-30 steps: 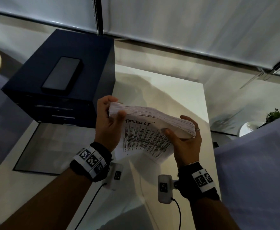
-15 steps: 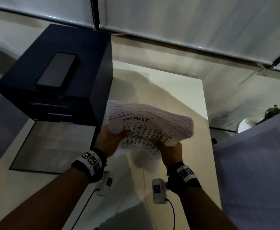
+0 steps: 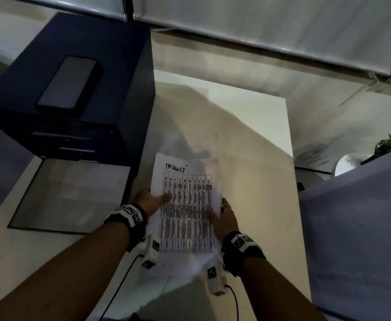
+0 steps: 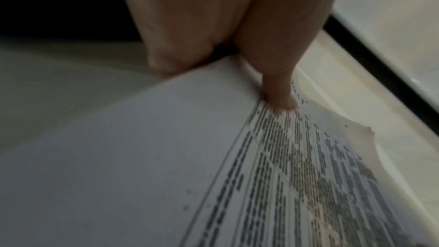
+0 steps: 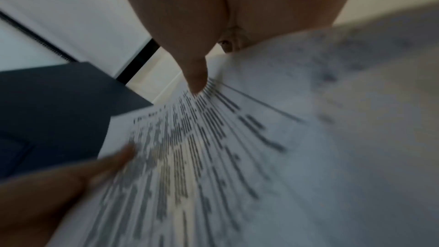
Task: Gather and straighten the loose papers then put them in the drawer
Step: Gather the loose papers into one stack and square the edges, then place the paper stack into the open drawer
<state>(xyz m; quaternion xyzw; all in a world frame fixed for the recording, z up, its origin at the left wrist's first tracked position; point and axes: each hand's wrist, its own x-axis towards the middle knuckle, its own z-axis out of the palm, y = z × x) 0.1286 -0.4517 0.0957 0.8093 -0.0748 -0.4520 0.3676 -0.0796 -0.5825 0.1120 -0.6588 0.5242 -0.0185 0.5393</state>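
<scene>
- Pale glossy counter (image 3: 247, 126), long and narrow, runs away from the person; light shines off it, soft shadows across the middle.
- White roller blinds (image 3: 259, 24) along the far side, dark vertical divider between them.
- Dark blue drawer cabinet (image 3: 111, 84) stands on the left, hard against the counter's left edge; two drawer fronts with slim handles face the person, both look closed.
- Black phone (image 3: 68, 83) lies flat on the cabinet top, screen dark.
- Grey rectangular panel (image 3: 69, 195) with dark border lies below the cabinet front.
- Potted plant (image 3: 390, 144) in a white pot at far right, off the counter; pale cloth-like surface fills the lower right.
- Paper stack (image 3: 186, 205) sits over the near-left part of the counter, just beside the cabinet's right front corner; cannot tell if it lies on the counter or is held just above.
- Long axis of the stack runs away from the person, along the counter; handwritten heading at the far end, printed table facing up.
- Far right corner looks curled and ragged in the left wrist view.
- Left hand (image 3: 151, 201) grips the stack's left edge, thumb on top of the print, fingers under.
- Right hand (image 3: 224, 216) grips the right edge, thumb across the top sheet, fingers hidden beneath.
- Both wrists wear black bands with white camera units.
</scene>
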